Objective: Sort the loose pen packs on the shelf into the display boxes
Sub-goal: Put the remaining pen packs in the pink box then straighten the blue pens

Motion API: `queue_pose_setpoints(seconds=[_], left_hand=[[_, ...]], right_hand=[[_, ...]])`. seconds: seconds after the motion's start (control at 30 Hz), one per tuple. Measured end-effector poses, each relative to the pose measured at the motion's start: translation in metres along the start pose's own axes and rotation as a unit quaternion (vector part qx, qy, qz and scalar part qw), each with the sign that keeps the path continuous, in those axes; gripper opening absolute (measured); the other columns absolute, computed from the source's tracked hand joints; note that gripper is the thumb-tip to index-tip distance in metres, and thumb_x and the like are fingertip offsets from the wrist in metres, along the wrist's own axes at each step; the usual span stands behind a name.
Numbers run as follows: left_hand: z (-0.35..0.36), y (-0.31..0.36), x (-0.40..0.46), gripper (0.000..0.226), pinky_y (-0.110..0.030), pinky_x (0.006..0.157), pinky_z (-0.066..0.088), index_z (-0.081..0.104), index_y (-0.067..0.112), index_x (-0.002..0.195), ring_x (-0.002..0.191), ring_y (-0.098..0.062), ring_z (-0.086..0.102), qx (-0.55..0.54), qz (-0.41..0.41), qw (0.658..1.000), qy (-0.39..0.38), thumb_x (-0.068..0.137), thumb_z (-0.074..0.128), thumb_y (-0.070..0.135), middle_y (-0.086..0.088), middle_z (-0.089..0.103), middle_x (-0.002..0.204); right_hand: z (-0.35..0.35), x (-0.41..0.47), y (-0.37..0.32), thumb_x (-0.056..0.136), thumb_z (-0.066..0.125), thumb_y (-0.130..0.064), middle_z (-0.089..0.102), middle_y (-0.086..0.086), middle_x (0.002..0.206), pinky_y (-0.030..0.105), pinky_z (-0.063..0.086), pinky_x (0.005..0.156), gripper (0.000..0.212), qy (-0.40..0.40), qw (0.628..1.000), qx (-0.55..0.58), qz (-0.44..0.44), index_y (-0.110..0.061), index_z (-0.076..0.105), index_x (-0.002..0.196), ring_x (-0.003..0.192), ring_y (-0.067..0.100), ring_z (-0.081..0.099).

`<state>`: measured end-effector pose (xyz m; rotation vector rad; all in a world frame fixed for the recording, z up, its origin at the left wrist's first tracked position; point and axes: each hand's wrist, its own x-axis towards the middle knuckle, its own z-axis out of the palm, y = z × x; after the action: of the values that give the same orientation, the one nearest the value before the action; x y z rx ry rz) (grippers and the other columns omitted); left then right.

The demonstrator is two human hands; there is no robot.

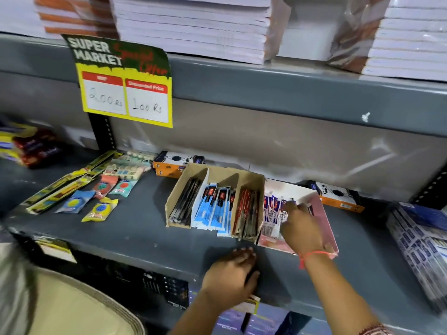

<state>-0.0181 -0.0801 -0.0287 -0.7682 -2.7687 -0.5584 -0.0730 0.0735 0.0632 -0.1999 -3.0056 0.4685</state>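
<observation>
Head view, the only one. A grey metal shelf (135, 228) carries a brown cardboard display box (251, 182) split into three lanes: dark pen packs (185, 204) on the left, blue packs (215, 209) in the middle, red packs (246, 213) on the right. All lie with their long axis running front to back, ends toward the shelf edge, probably so each lane stays readable from the aisle.

Just beside it to the right sits a pink-and-white display box (324, 218) holding white-and-blue pen packs (273, 211), also lined front to back.

The right hand (302, 228) reaches into this pink box, fingers curled down onto the packs. It appears to press or pinch them, but whether it grips a pack cannot be told. A red thread circles the wrist.

The left hand (232, 269) rests palm down on the shelf's front lip, fingers spread and holding nothing, likely bracing the body during the reach.

Farther left, loose items lie scattered at angles: long yellow packs (60, 189) pointing diagonally toward the back, and small sachets (99, 210). These look unsorted.
</observation>
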Motion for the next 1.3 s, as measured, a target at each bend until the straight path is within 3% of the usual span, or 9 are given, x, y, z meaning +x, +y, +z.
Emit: queue_pose_setpoints(seconds=[0.07, 0.1, 0.17, 0.23, 0.33, 0.47, 1.07, 1.17, 1.3], left_hand=[[-0.001, -0.025, -0.009, 0.048, -0.019, 0.103, 0.031, 0.042, 0.021, 0.142, 0.134, -0.008, 0.033, 0.021, -0.040, 0.999, 0.026, 0.100, 0.029, 0.040, 0.011, 0.036, 0.148], [-0.004, -0.034, -0.013, 0.048, -0.021, 0.100, 0.035, 0.042, 0.022, 0.142, 0.134, -0.009, 0.035, 0.032, -0.059, 0.997, 0.044, 0.100, 0.029, 0.040, 0.010, 0.037, 0.147], [-0.022, -0.049, -0.021, 0.045, -0.020, 0.074, 0.051, 0.067, 0.016, 0.116, 0.105, -0.013, 0.063, 0.019, -0.099, 0.994, 0.046, 0.090, 0.037, 0.037, 0.003, 0.065, 0.120], [-0.023, -0.068, -0.034, 0.042, -0.022, 0.062, 0.052, 0.076, 0.011, 0.091, 0.078, -0.017, 0.071, 0.024, -0.122, 0.989, 0.085, 0.079, 0.042, 0.032, -0.005, 0.073, 0.093], [-0.020, -0.086, -0.044, 0.045, -0.034, 0.080, 0.053, 0.075, 0.005, 0.096, 0.090, -0.024, 0.069, 0.064, -0.143, 0.984, 0.089, 0.079, 0.042, 0.030, -0.012, 0.072, 0.101], [-0.014, -0.092, -0.043, 0.048, -0.038, 0.085, 0.051, 0.075, 0.004, 0.099, 0.093, -0.025, 0.069, 0.073, -0.139, 0.983, 0.096, 0.079, 0.040, 0.030, -0.013, 0.071, 0.103], [-0.012, -0.091, -0.044, 0.048, -0.038, 0.089, 0.046, 0.074, 0.001, 0.098, 0.094, -0.025, 0.069, 0.051, -0.133, 0.981, 0.134, 0.079, 0.040, 0.029, -0.014, 0.071, 0.104], [-0.011, -0.091, -0.044, 0.049, -0.037, 0.089, 0.047, 0.074, 0.001, 0.099, 0.095, -0.025, 0.068, 0.049, -0.134, 0.979, 0.143, 0.087, 0.035, 0.030, -0.014, 0.071, 0.104], [-0.009, -0.091, -0.044, 0.047, -0.039, 0.088, 0.048, 0.074, 0.000, 0.097, 0.094, -0.027, 0.068, 0.053, -0.134, 0.979, 0.145, 0.081, 0.040, 0.029, -0.014, 0.071, 0.103]], right_hand=[[0.002, -0.025, -0.032, 0.080, 0.049, 0.003, 0.055, 0.015, 0.120, 0.036, 0.049, 0.076, 0.039, 0.045, 0.993, 0.095, -0.043, -0.008, 0.056, 0.117, 0.100, 0.036, 0.063], [0.005, -0.039, -0.048, 0.083, 0.050, -0.001, 0.056, 0.013, 0.117, 0.033, 0.047, 0.071, 0.032, 0.042, 0.989, 0.122, -0.072, -0.009, 0.057, 0.113, 0.096, 0.034, 0.064], [0.018, -0.060, -0.077, 0.088, 0.048, -0.012, 0.056, 0.009, 0.116, 0.034, 0.049, 0.071, 0.027, 0.003, 0.985, 0.107, -0.137, -0.012, 0.053, 0.115, 0.095, 0.033, 0.064], [0.040, -0.062, -0.096, 0.094, 0.043, -0.022, 0.053, 0.010, 0.123, 0.038, 0.051, 0.079, 0.032, -0.065, 0.984, 0.053, -0.159, -0.014, 0.045, 0.125, 0.103, 0.035, 0.063], [0.065, -0.046, -0.110, 0.097, 0.037, -0.025, 0.040, 0.015, 0.142, 0.041, 0.048, 0.090, 0.045, -0.165, 0.979, 0.016, -0.122, -0.015, 0.032, 0.140, 0.117, 0.036, 0.056], [0.079, -0.033, -0.124, 0.098, 0.031, -0.016, 0.010, 0.012, 0.160, 0.043, 0.044, 0.097, 0.057, -0.217, 0.973, -0.021, -0.079, -0.019, 0.011, 0.152, 0.127, 0.038, 0.048], [0.083, -0.057, -0.112, 0.095, 0.032, -0.007, 0.016, 0.014, 0.159, 0.037, 0.053, 0.082, 0.065, -0.156, 0.979, -0.108, -0.069, -0.015, 0.002, 0.152, 0.114, 0.031, 0.060], [0.086, -0.057, -0.111, 0.098, 0.032, -0.014, 0.003, 0.008, 0.162, 0.037, 0.053, 0.082, 0.064, -0.149, 0.980, -0.102, -0.081, -0.019, 0.000, 0.152, 0.112, 0.030, 0.062], [0.091, -0.059, -0.108, 0.101, 0.027, -0.028, 0.013, 0.004, 0.161, 0.036, 0.052, 0.084, 0.059, -0.164, 0.978, -0.093, -0.092, -0.018, 0.000, 0.153, 0.115, 0.030, 0.061]])
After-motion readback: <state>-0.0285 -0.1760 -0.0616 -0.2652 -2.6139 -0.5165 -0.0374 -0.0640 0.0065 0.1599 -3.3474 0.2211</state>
